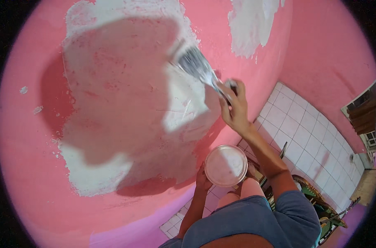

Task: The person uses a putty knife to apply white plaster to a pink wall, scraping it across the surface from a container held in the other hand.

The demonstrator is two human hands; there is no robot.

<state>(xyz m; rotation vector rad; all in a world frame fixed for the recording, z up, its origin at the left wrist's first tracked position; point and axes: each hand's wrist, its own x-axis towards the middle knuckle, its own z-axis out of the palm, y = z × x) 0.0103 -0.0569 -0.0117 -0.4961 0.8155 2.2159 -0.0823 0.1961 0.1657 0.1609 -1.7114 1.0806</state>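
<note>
While right hand (pixel 236 108) grips brush (pixel 196 66) on wall (pixel 31 136), left hand (pixel 202 180) clasps paint tin (pixel 226 165); mid-coat, reload probably next.

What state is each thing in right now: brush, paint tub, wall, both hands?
Paintbrush: bristles loaded with white paint, pressed on the wall.
Paint tub: open, holding pale paint, held level.
Pink wall: partly covered by a large white patch, edges ragged.
Right hand: closed round the brush handle, raised.
Left hand: gripping the tub from the side.
Tiled floor: white.
</note>
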